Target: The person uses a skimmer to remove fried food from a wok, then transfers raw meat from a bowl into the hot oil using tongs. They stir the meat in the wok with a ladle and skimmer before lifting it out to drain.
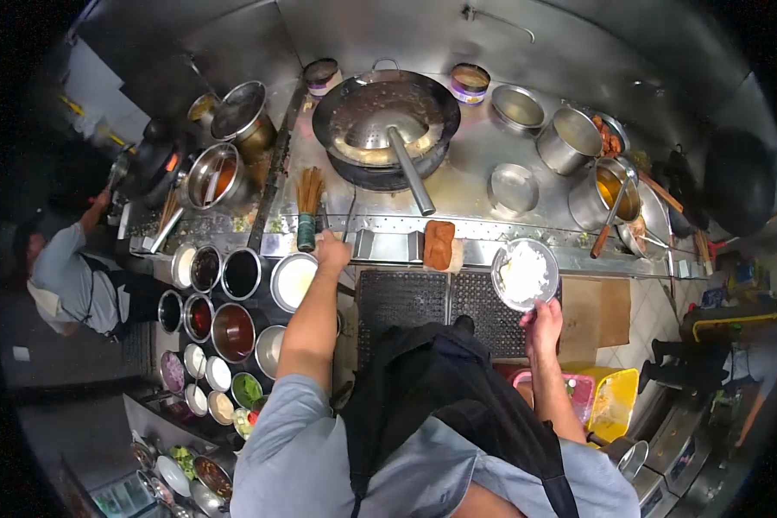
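My right hand [542, 326] grips the rim of a round metal bowl [497, 292] with a white, lumpy food [527, 271] in it. Reaching to the stove's front edge, my left hand [332, 250] is closed beside a bamboo wok brush [308, 207] with a green-wrapped handle. Thin metal utensil handles rise close to its fingers; what it grips, if anything, is hidden. Beyond, a large wok [387, 86] sits on the burner, with a long-handled strainer [406, 168] resting over the pale food inside.
Sauce and ingredient containers [233, 332] crowd my left side. Metal pots [570, 138] and an empty round pan [514, 190] stand at the right of the stove. An orange-brown sponge or cloth [439, 244] lies on the front ledge. Another person [86, 276] works at far left.
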